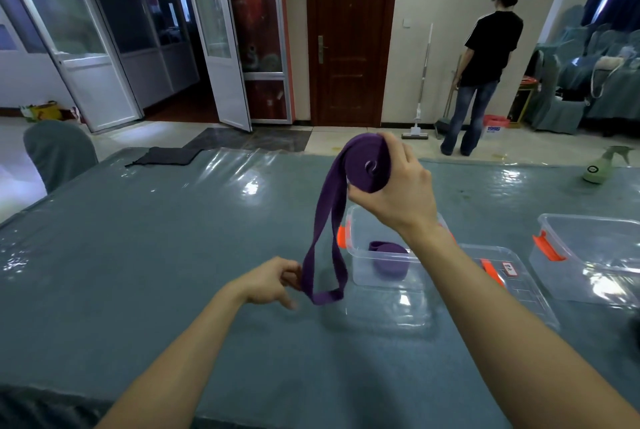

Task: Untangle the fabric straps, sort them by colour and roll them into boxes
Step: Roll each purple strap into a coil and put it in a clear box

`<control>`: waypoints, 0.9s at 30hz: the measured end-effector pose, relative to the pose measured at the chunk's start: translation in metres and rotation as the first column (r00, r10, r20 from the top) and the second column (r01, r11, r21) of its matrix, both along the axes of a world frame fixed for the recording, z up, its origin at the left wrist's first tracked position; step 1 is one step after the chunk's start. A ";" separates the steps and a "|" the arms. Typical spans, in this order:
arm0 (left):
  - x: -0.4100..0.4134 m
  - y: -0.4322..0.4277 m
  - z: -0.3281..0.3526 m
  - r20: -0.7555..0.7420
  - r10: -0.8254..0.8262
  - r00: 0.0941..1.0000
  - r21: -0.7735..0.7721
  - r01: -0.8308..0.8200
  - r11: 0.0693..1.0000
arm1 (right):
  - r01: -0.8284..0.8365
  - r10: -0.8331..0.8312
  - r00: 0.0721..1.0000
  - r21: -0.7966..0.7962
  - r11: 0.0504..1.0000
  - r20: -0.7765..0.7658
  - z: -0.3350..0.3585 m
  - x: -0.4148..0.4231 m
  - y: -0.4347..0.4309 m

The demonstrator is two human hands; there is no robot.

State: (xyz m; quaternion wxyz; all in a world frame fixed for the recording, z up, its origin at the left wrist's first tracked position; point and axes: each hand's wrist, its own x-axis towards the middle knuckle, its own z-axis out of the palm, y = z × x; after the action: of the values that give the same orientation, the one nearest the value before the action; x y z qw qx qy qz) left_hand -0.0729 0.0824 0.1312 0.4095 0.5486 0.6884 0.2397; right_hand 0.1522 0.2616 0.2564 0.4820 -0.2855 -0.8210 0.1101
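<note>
Right hand (394, 186) fingers curl round the purple fabric strap roll (367, 165) at frame centre, left hand (270, 281) fingers pinch its hanging loop (323, 255); slack there may loosen the winding.

A strap (325, 220) is showing solid purple, coil and hanging loop alike. At five o'clock, a clear box (388, 285) is wearing an orange latch (342, 236), and the roll (388, 260) inside is showing the same purple. At four o'clock, another clear box (588, 276) is carrying an orange clasp (547, 248). The table (173, 255) is showing plain grey-blue under glossy clear film. At ten o'clock a cloth (166, 155) is looking black. At three o'clock a spray bottle (597, 170) is showing pale green.
</note>
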 end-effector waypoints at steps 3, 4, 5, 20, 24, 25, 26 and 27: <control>0.003 -0.001 -0.023 0.050 0.137 0.989 0.073 -0.140 0.987 | 0.013 -0.013 1.000 -0.040 0.999 0.003 -0.003 -0.004 -0.002; 0.003 -0.001 -0.028 0.080 0.208 0.975 0.104 -0.216 0.971 | 0.016 -0.016 1.000 -0.060 0.998 -0.006 -0.004 -0.004 -0.002; 0.003 -0.002 -0.032 0.105 0.291 0.951 0.138 -0.304 0.943 | 0.017 -0.019 1.000 -0.078 0.997 -0.016 -0.005 -0.003 -0.003; -0.052 -0.048 -0.067 0.547 0.382 0.745 0.021 -0.468 0.883 | 0.104 -0.107 0.994 -0.182 0.978 -0.003 -0.035 0.020 0.008; -0.048 -0.056 -0.074 0.401 0.459 0.793 0.048 -0.519 0.853 | 0.119 -0.119 0.993 -0.183 0.976 0.011 -0.037 0.024 0.009; -0.045 -0.053 -0.074 0.388 0.543 0.745 0.086 -0.616 0.783 | 0.118 -0.116 0.993 -0.182 0.976 0.021 -0.038 0.024 0.009; -0.042 -0.049 -0.073 0.404 0.619 0.674 0.124 -0.710 0.693 | 0.118 -0.114 0.993 -0.179 0.977 0.031 -0.039 0.024 0.008; -0.039 -0.045 -0.072 0.416 0.681 0.603 0.163 -0.786 0.597 | 0.118 -0.113 0.993 -0.173 0.978 0.040 -0.040 0.024 0.007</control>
State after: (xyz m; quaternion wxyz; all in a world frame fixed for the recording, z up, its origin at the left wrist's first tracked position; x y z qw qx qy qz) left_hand -0.1119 0.0375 0.0593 0.2768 0.2262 0.7296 0.5829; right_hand 0.1758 0.2688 0.2164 0.4482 -0.3757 -0.7974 0.1492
